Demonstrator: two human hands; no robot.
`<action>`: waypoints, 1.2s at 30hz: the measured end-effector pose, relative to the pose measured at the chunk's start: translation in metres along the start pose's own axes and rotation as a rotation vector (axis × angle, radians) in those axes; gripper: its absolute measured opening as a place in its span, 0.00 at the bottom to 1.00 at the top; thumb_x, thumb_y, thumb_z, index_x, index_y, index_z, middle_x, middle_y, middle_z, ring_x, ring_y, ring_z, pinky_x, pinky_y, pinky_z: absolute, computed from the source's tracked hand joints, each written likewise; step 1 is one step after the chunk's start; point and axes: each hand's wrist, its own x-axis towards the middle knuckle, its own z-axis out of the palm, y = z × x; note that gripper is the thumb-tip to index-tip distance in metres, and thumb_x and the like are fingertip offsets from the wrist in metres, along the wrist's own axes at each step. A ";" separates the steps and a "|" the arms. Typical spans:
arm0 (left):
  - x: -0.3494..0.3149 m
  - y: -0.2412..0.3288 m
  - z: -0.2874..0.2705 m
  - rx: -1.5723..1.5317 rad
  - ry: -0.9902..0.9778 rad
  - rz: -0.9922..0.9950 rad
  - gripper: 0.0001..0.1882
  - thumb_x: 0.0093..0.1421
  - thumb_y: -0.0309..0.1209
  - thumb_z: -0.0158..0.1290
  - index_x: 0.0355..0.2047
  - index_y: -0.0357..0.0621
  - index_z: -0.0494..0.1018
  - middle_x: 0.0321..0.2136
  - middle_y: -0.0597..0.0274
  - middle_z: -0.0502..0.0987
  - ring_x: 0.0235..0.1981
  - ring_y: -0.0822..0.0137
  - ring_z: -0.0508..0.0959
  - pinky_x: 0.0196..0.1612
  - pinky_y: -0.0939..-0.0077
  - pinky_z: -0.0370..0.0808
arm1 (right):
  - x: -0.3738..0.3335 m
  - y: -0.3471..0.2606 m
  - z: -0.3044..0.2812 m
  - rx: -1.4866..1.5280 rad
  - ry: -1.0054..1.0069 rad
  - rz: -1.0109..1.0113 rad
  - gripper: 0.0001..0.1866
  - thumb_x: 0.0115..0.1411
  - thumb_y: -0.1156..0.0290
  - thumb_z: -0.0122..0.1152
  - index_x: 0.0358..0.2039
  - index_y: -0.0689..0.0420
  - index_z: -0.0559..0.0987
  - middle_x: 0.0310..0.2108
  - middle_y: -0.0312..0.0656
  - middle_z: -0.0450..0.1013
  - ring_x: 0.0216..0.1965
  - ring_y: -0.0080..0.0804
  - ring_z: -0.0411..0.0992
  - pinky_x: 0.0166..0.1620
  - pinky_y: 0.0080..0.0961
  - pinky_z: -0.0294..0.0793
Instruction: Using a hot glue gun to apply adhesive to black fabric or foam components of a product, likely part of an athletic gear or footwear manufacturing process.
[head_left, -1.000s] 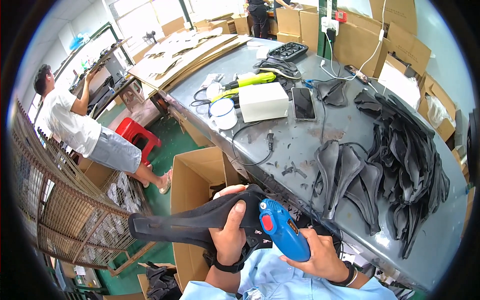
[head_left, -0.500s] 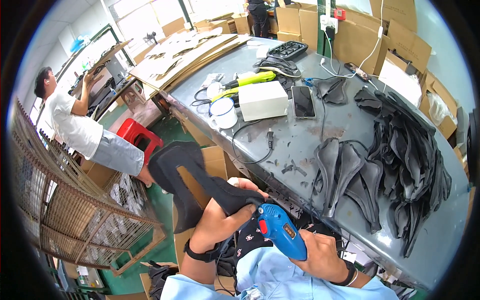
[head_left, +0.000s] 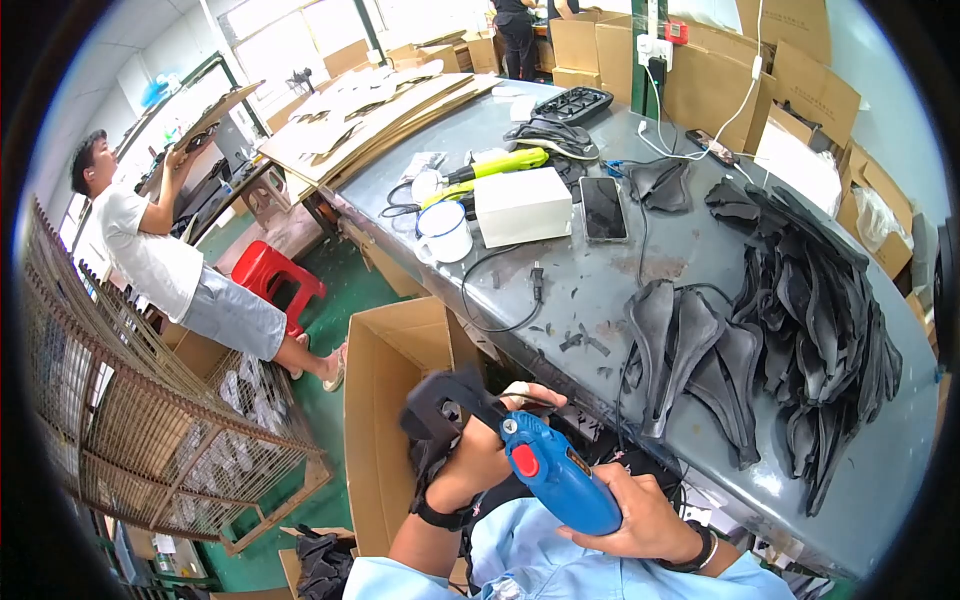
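Note:
My right hand point(head_left: 650, 515) is wrapped round the blue body of a handheld power tool point(head_left: 570, 485) with a red button, probably an electric cutter. Its head points away from me, up against a black padded piece point(head_left: 430, 408). That piece is gripped in my left hand point(head_left: 475, 462), folded and seen nearly edge-on. The left fingers reach past the tool's head, and the contact point is partly hidden. An open cardboard box point(head_left: 375, 400) stands just beyond my left hand.
On the grey table point(head_left: 680, 500) lie loose black pads point(head_left: 675, 340) and a large black heap point(head_left: 820, 310). Farther back are a white box point(head_left: 523, 207), a phone point(head_left: 604, 209), a mug point(head_left: 444, 232) and a cable. A wire rack point(head_left: 170, 420) and another person point(head_left: 160, 240) are leftward.
The black piece has swung down and turned from broadside to nearly edge-on, uncovering the cardboard box behind it. Both hands stay together at the tool. The other person's foot now shows.

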 end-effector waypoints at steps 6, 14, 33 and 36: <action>-0.009 -0.023 0.017 -0.175 0.128 -0.099 0.12 0.51 0.20 0.58 0.36 0.34 0.72 0.42 0.53 0.75 0.41 0.62 0.77 0.43 0.72 0.74 | 0.005 -0.007 -0.006 0.045 0.011 -0.040 0.33 0.42 0.60 0.76 0.41 0.64 0.67 0.23 0.43 0.73 0.21 0.31 0.75 0.26 0.23 0.72; -0.028 0.022 0.014 -0.445 -0.149 -0.499 0.29 0.51 0.17 0.51 0.55 0.41 0.58 0.44 0.67 0.67 0.47 0.72 0.66 0.53 0.74 0.63 | 0.015 0.006 0.000 -0.137 0.264 -0.065 0.31 0.42 0.68 0.73 0.44 0.65 0.67 0.23 0.48 0.73 0.23 0.44 0.76 0.26 0.33 0.74; -0.012 0.036 0.002 -0.486 0.658 0.108 0.14 0.57 0.26 0.55 0.43 0.38 0.68 0.28 0.52 0.77 0.25 0.67 0.78 0.31 0.76 0.77 | 0.000 0.010 -0.003 -0.225 0.000 0.022 0.38 0.42 0.51 0.75 0.41 0.67 0.67 0.27 0.50 0.74 0.25 0.41 0.77 0.29 0.30 0.76; -0.013 0.035 0.003 -0.455 0.674 0.099 0.13 0.57 0.25 0.55 0.42 0.37 0.68 0.29 0.53 0.77 0.28 0.67 0.78 0.32 0.76 0.77 | -0.001 0.009 -0.003 -0.198 -0.018 0.011 0.37 0.42 0.51 0.75 0.41 0.67 0.67 0.26 0.50 0.74 0.24 0.42 0.77 0.29 0.31 0.76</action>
